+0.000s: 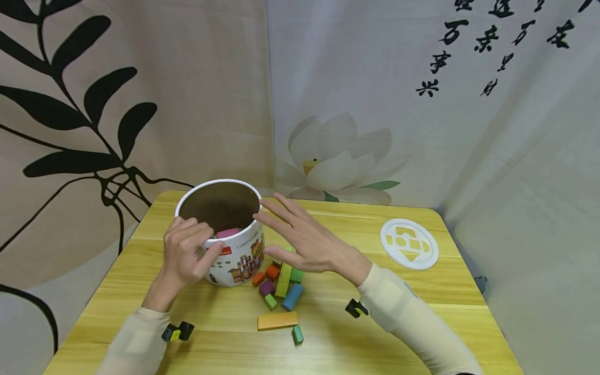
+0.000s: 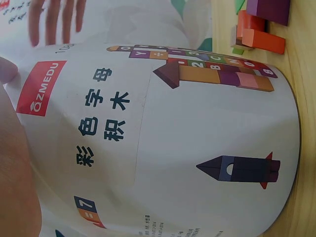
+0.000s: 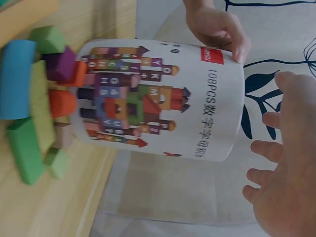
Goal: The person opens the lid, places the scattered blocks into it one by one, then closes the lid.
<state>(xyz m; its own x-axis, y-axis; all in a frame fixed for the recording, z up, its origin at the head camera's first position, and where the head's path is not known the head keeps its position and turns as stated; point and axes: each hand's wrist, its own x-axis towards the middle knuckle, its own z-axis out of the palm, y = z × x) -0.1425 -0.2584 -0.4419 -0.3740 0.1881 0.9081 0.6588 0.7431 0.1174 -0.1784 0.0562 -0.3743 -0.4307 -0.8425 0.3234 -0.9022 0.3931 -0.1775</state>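
Left hand (image 1: 189, 250) on the tub (image 1: 245, 260), right hand (image 1: 304, 242) spread beside it

The left grip is clamped on the near rim, fingers curled over the edge, thumb on the outer wall. The right grip holds nothing: its fingers are straight and apart near the rim's right side — whether they touch it, I cannot tell.

The tub stands on the bench (image 1: 337, 344), left of centre, mouth upward. Its long axis runs upright or close to it; the red logo faces the person. It will probably handle as a stiff, thin shell — light in itself, heavier with its contents, rather slippery on the smooth printed side. The rim looks the surest hold, with a palm opposite to steady it.

A pink block (image 1: 228, 233) shows inside. By the base lie a blue cylinder (image 1: 292, 297), a lime block (image 1: 283, 281) and others; an orange plank (image 1: 277, 321) and teal block (image 1: 297, 334) lie nearer the person. A white disc (image 1: 397, 255) with cut-outs lies flat, well apart to the right.
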